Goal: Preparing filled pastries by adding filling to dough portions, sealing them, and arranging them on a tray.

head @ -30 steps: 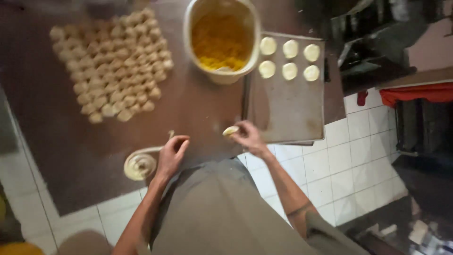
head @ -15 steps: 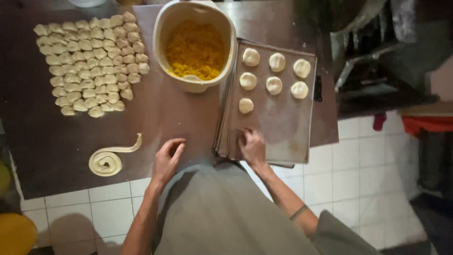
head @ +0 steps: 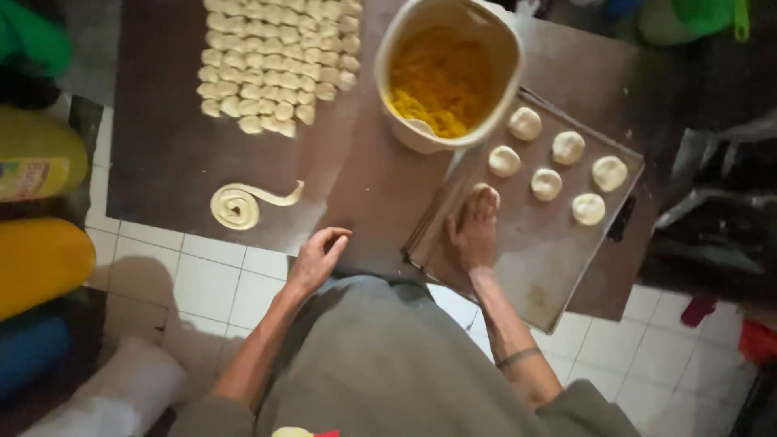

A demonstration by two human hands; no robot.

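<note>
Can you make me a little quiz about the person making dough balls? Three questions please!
1. How many dough balls lie uncovered on the baking tray, apart from the one under the right hand's fingertips?
2. True or false: the left hand is holding the coiled dough strip.
3. What colour is the filling in the white tub: A green, B yellow-orange, C brown?

Key: 1. Six. 2. False; it rests on the dark board, apart from the coil. 3. B.
</note>
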